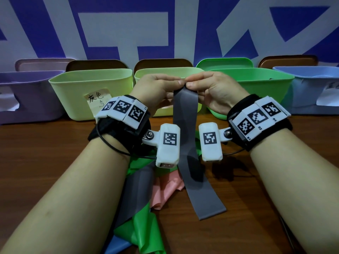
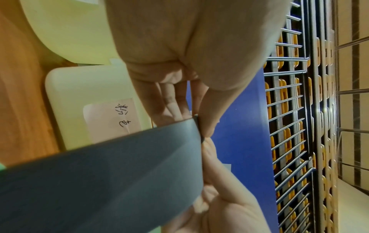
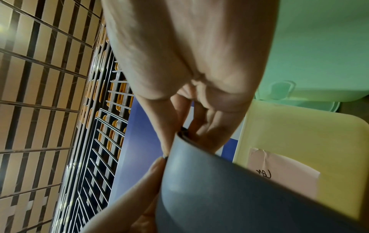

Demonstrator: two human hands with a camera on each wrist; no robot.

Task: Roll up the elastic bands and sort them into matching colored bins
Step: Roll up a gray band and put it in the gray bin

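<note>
Head view is showing both hands raised over the wooden surface (image 1: 55, 143), meeting at the top end of a grey band (image 1: 185, 114). The left hand (image 1: 157, 88) and right hand (image 1: 212, 88) are each pinching that end between thumb and fingers, thumbs nearly touching, while the rest of the band is hanging down and trailing toward the person, its lower end lying flat on the surface. The left wrist view is showing the left fingers (image 2: 171, 100) curled behind the band's edge (image 2: 196, 126); the right wrist view is showing the same grip from the other side (image 3: 179, 134). A pile of green (image 1: 141, 228), pink (image 1: 167, 189) and grey bands is lying under the left forearm. Bins are standing in a row behind: purple (image 1: 27, 99), two yellow-green (image 1: 77, 99), green (image 1: 266, 85) and blue (image 1: 315, 88).
</note>
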